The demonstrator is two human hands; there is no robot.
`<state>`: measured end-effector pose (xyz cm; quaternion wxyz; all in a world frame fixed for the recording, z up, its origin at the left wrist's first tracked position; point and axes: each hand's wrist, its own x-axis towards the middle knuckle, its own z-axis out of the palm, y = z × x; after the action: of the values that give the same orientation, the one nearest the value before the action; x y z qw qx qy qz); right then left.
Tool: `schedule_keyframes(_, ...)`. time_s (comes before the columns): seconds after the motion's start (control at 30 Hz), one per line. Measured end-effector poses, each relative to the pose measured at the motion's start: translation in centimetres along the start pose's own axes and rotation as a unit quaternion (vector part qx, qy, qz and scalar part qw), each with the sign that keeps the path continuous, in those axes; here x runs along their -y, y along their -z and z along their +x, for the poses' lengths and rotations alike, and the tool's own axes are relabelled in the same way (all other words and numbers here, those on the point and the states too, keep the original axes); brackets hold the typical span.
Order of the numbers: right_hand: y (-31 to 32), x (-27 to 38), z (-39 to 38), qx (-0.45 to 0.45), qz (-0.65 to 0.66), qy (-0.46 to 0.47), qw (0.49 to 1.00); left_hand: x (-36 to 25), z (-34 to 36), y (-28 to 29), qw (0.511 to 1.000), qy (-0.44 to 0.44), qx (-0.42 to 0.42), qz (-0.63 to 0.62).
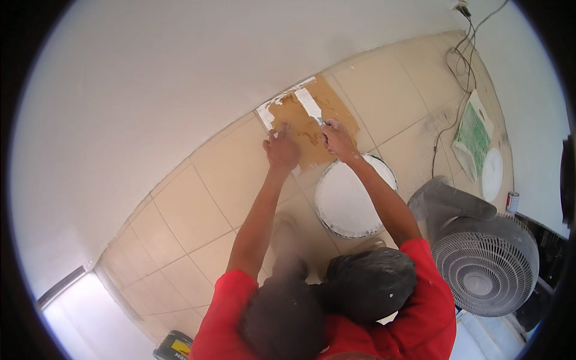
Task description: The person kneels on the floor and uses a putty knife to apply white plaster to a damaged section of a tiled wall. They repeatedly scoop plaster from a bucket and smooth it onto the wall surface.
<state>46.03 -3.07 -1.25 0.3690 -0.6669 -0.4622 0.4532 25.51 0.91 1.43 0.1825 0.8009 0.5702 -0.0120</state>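
My right hand (338, 141) is closed round the handle of a putty knife (308, 103), whose broad blade looks white and points away from me to the left. Beneath the blade lies a brown sheet (329, 105) with white smears along its far left edge, flat on the tiled floor against the wall. My left hand (282, 150) is at the near left part of this sheet, fingers apart and holding nothing. Whether its fingertips press on the sheet is hard to tell. Under my right forearm stands a round container (345, 201) with a white top or contents and a smeared rim.
A grey fan (480, 264) stands to my right. Behind it lie a green and white sack (471, 135), a white round lid (492, 174) and a small can (512, 202). A dark cable (441, 138) runs along the floor. The white wall (180, 90) borders the tiles (210, 198).
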Motion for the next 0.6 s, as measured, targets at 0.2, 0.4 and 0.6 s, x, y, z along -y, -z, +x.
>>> schedule_keyframes(0.2,-2.0,3.3,0.8,0.004,0.061,-0.118,0.991,-0.6,0.6,1.8,1.000,0.002,0.000,-0.022)
schedule_keyframes(0.4,-2.6,6.0,-0.9,-0.018,0.057,-0.141,0.988,1.4,0.7,1.1,0.999,0.000,-0.047,0.022)
schedule_keyframes(0.6,-1.0,6.9,-2.8,-0.041,0.129,-0.185,0.973,0.8,1.3,0.8,0.999,-0.003,0.009,0.035)
